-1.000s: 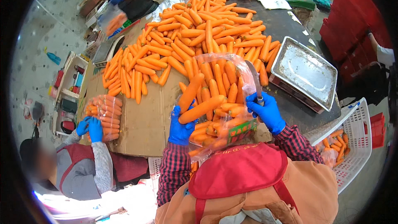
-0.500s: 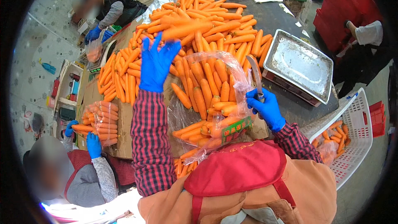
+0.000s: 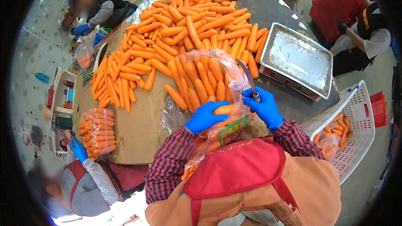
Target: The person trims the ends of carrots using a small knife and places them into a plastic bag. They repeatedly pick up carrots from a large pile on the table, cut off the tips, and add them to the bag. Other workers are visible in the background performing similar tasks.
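A clear plastic bag (image 3: 228,60) with a green printed band lies open in front of me, filled with carrots (image 3: 204,79). My left hand (image 3: 207,118), in a blue glove, is closed around a carrot (image 3: 224,110) at the near part of the bag; its fingertips are partly hidden. In my right hand (image 3: 266,108), also blue-gloved, is a knife (image 3: 248,74) with a thin curved blade pointing up and away. That hand is beside the bag's right edge; whether it also grips the plastic I cannot tell.
A big carrot pile (image 3: 180,25) covers the far table. At right stand a metal-tray scale (image 3: 298,60) and a white basket (image 3: 356,113) holding carrots. A packed carrot bag (image 3: 98,132) lies left, near a co-worker's gloved hand (image 3: 78,148). Other people work far left and right.
My left hand has come back from over the pile to the bag, closing on a carrot. A blurred carrot over the pile now lies still. The left co-worker's hand has shifted off the packed bag.
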{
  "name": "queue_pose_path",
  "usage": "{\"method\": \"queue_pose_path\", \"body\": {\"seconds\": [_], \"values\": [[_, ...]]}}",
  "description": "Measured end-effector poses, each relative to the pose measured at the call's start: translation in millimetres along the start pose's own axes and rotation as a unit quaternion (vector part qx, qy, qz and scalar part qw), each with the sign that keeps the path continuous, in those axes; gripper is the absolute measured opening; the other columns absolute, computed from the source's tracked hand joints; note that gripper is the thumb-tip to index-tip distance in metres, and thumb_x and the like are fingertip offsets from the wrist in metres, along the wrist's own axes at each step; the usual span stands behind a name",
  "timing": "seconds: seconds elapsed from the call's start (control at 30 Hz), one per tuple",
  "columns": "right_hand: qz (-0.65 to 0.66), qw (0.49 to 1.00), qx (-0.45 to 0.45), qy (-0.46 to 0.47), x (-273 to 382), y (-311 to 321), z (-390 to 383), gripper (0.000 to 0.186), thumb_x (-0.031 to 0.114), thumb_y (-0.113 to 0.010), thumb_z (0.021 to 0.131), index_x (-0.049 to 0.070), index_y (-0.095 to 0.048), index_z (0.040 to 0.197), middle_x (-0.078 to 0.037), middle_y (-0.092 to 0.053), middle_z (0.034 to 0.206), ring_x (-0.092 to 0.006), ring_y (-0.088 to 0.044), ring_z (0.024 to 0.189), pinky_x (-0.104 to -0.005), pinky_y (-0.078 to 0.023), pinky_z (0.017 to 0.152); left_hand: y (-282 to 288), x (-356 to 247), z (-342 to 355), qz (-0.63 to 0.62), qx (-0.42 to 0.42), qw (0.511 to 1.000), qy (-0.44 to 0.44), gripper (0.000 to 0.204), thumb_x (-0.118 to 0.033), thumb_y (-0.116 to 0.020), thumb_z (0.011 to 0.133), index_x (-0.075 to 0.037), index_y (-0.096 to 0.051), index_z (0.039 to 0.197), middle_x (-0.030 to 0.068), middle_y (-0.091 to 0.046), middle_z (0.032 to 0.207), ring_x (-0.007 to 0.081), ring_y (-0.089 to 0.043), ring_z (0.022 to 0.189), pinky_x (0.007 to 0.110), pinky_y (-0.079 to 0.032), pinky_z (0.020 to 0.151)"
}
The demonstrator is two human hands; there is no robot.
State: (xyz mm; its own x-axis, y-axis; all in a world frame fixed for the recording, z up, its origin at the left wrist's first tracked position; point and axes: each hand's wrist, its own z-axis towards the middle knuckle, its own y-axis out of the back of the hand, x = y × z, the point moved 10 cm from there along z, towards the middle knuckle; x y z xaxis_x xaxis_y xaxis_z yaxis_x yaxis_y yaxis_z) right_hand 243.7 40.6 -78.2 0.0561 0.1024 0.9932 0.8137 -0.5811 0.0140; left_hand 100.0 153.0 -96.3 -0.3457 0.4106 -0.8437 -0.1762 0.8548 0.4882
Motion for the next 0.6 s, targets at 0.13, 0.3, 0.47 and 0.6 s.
{"method": "queue_pose_path", "body": {"seconds": [0.13, 0.3, 0.47, 0.6], "values": [[0.021, 1.0, 0.005, -0.019, -5.8, 0.4, 1.8, 0.019, 0.009, -0.068, 0.082, 0.004, -0.065, 0.099, -0.001, -0.064, 0.082, -0.0056, -0.057, 0.07, -0.0225, -0.048, 0.062, 37.0, 34.3, -38.6, -0.188, -0.115, 0.972, 0.083, 0.048, -0.026, -0.069, 0.08, -0.002, -0.057, 0.12, 0.0123, -0.063, 0.11, 0.026, -0.063, 0.097, 0.037, -0.051, 0.079], [0.042, 0.998, 0.02, -0.041, -13.5, -8.4, -0.2, 0.018, 0.008, -0.067, 0.082, 0.003, -0.064, 0.099, -0.002, -0.064, 0.083, -0.0075, -0.059, 0.071, -0.0228, -0.048, 0.059, 64.0, 77.5, -90.2, -0.507, -0.221, 0.827, 0.097, 0.049, -0.029, -0.061, 0.085, -0.002, -0.053, 0.125, 0.0117, -0.061, 0.117, 0.0282, -0.062, 0.101, 0.041, -0.052, 0.077], [0.026, 0.998, 0.05, -0.024, 4.2, -26.4, -6.0, 0.017, 0.009, -0.067, 0.083, 0.003, -0.065, 0.098, -0.002, -0.064, 0.081, -0.008, -0.059, 0.068, -0.023, -0.048, 0.054, 40.6, 64.7, -96.5, -0.773, -0.145, 0.617, 0.015, 0.059, -0.037, -0.056, 0.084, -0.005, -0.044, 0.132, 0.0135, -0.052, 0.129, 0.0298, -0.054, 0.114, 0.044, -0.05, 0.083], [0.026, 0.998, 0.049, -0.008, 10.4, -27.5, -9.5, 0.018, 0.012, -0.068, 0.082, 0.004, -0.066, 0.098, -0.002, -0.063, 0.078, -0.0073, -0.057, 0.064, -0.0232, -0.048, 0.054, 27.8, 42.2, -86.4, -0.843, -0.06, 0.533, -0.048, 0.059, -0.042, -0.052, 0.085, -0.006, -0.046, 0.13, 0.0151, -0.053, 0.127, 0.0306, -0.054, 0.112, 0.045, -0.05, 0.081]]}}
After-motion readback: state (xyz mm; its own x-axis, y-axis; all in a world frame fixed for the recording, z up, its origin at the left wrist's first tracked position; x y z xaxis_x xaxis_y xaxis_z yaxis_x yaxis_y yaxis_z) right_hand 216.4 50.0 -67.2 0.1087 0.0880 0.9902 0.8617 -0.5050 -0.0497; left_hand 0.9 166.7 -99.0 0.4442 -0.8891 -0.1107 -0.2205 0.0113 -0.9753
